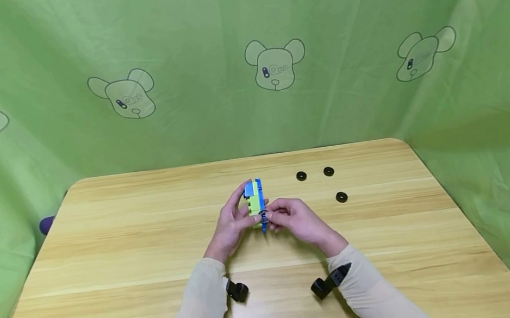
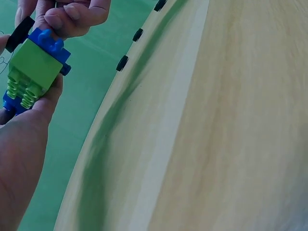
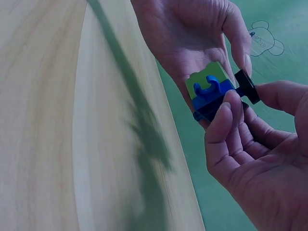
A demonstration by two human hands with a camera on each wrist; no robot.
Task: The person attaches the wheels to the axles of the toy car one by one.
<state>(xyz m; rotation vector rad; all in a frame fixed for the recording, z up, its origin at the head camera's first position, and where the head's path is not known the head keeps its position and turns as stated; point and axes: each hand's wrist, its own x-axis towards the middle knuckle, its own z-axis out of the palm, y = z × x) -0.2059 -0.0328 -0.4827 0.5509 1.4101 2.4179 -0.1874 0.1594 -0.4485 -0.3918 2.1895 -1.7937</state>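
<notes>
My left hand (image 1: pixel 230 230) grips a toy vehicle (image 1: pixel 254 203) built of lime green and blue bricks, tilted on its side above the table. A blue hook (image 3: pixel 209 85) stands out from one end of its blue base. In the right wrist view a black wheel (image 3: pixel 247 86) sits at the side of that base, on the end of an axle. My right hand (image 1: pixel 300 221) pinches this wheel, its thumb against the outer face and its curled fingers by the base. The left thumb tip is close to the wheel's rim; whether it touches, I cannot tell.
Three loose black wheels lie on the wooden table (image 1: pixel 124 244) beyond my right hand: one (image 1: pixel 301 175) nearer the middle, another (image 1: pixel 328 171) to its right, a third (image 1: pixel 341 197) closer to me. A green curtain (image 1: pixel 194 19) surrounds the table's back and sides.
</notes>
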